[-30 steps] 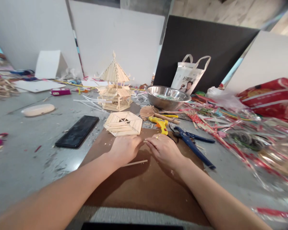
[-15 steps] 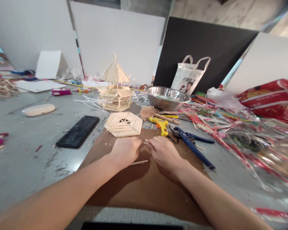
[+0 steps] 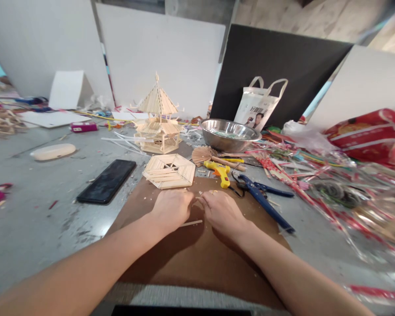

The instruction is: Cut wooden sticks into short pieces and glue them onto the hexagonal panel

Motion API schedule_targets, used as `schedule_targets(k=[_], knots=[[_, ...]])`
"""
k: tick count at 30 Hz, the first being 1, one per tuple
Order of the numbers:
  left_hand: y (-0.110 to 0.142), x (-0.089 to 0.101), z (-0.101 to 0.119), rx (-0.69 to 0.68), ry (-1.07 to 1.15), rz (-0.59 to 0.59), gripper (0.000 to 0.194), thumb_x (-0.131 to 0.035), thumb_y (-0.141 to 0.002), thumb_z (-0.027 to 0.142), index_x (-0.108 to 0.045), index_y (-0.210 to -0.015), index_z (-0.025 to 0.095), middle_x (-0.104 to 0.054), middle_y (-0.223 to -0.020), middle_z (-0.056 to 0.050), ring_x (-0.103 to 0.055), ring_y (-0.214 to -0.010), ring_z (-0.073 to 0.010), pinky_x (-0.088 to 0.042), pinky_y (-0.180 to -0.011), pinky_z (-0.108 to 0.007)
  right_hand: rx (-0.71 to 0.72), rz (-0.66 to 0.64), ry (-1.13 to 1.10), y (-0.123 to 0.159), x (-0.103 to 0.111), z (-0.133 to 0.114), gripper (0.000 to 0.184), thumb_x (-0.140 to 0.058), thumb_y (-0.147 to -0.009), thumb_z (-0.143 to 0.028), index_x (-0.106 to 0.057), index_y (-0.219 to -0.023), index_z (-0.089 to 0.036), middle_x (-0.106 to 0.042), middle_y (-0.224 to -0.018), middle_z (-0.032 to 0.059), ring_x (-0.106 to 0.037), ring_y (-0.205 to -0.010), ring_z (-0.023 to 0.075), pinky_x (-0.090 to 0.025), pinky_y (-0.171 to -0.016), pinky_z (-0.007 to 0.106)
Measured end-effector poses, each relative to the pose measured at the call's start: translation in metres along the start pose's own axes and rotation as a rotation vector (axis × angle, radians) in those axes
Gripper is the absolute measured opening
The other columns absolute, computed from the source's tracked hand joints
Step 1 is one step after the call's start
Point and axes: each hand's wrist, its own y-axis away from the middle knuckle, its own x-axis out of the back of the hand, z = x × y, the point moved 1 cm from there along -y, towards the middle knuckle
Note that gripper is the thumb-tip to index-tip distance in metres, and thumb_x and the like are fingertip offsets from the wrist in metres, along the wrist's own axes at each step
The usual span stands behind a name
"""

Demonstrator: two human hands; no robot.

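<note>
My left hand [image 3: 171,210] is closed, its fingertips pinched together over the brown board [image 3: 197,263]. Close beside it, my right hand [image 3: 224,211] is closed too, thumb and fingers pressed together. A small pale bit shows between the two hands, too small to name. On the board by my left hand lies a thin pale stick [image 3: 192,223], partly covered by that hand. Just beyond my hands rests a flat hexagonal panel of wooden sticks [image 3: 171,177]. A yellow glue gun [image 3: 221,172] and blue-handled pliers [image 3: 266,204] lie past my right hand.
Behind the panel stands a stick-built pagoda model [image 3: 158,127]. A metal bowl [image 3: 230,142] and a white bag [image 3: 258,107] are at the back. To the left lie a black phone [image 3: 107,182] and a white case [image 3: 53,152]. Wrappers and strips [image 3: 316,175] clutter the right.
My right hand has shifted very slightly to the left. Both hands stay closed over the board, and the things around them lie as before.
</note>
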Motion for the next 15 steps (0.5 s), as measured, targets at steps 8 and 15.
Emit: schedule_targets(k=[8, 15], knots=[[0.0003, 0.0000, 0.0006, 0.029, 0.002, -0.029, 0.028, -0.034, -0.077, 0.029, -0.057, -0.066, 0.018, -0.061, -0.068, -0.005, -0.057, -0.065, -0.0184, -0.036, -0.051, -0.026, -0.042, -0.046, 0.015, 0.0004, 0.0014, -0.0017, 0.027, -0.028, -0.083, -0.026, -0.054, -0.075, -0.019, -0.059, -0.068, 0.0048, -0.054, -0.065, 0.0162, -0.029, -0.053, 0.025], [-0.0011, 0.0002, 0.0028, 0.046, 0.005, -0.041, 0.023, -0.038, -0.075, 0.027, -0.057, -0.067, 0.018, -0.062, -0.069, -0.005, -0.057, -0.064, -0.0192, -0.035, -0.050, -0.026, -0.063, -0.061, 0.010, -0.0007, 0.0035, -0.0084, 0.030, -0.027, -0.083, -0.023, -0.054, -0.070, -0.018, -0.060, -0.066, 0.0051, -0.055, -0.062, 0.0167, -0.030, -0.052, 0.026]])
